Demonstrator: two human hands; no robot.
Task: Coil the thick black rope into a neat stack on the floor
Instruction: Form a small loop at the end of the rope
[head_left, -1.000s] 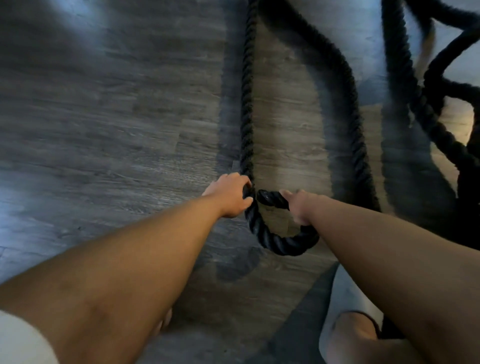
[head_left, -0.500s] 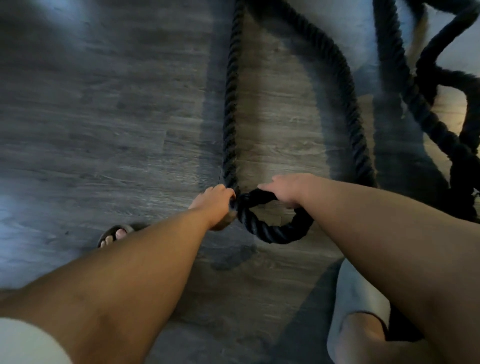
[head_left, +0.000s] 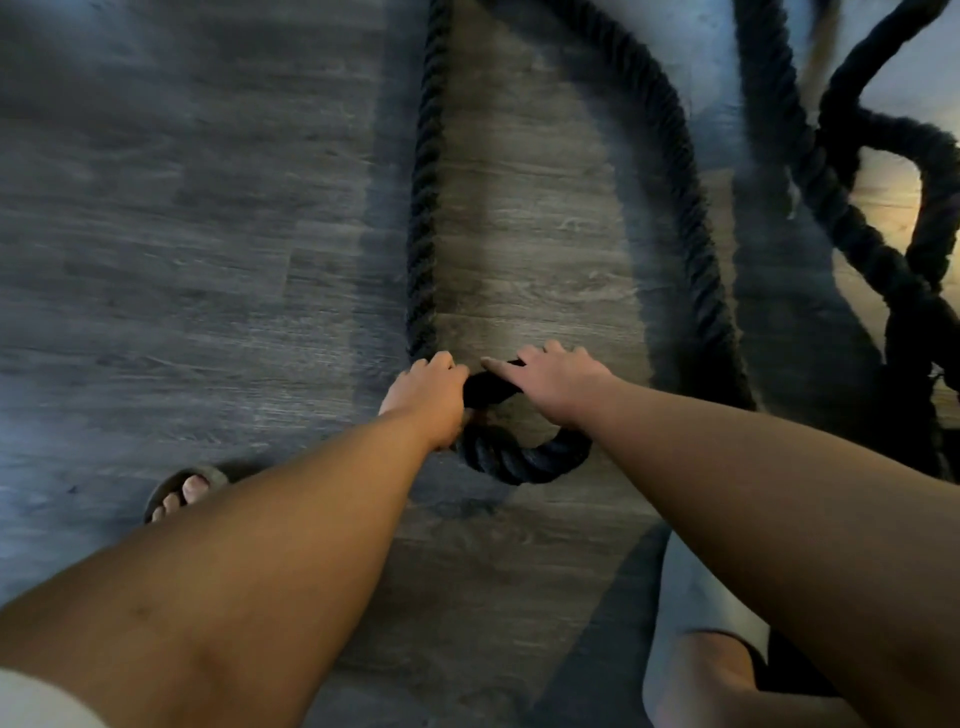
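The thick black rope (head_left: 426, 208) lies on the grey wood floor (head_left: 182, 234). One strand runs straight from the top of the view down to my hands, where it bends into a small tight loop (head_left: 519, 462). A second strand arcs away up and to the right. My left hand (head_left: 428, 397) is closed around the rope at the left side of the loop. On the rope's smooth end piece (head_left: 485, 387), at the top of the loop, rests my right hand (head_left: 553, 382) with fingers curled over it.
More loose strands of the same rope (head_left: 852, 228) lie tangled at the far right. My sandalled left foot (head_left: 184, 488) stands on the floor at the lower left, and my right knee (head_left: 722, 675) with light shorts is at the lower right.
Both hands have pulled the rope loop left and toward me, tightening it. My right hand has slid up over the rope end. My left foot has come into view.
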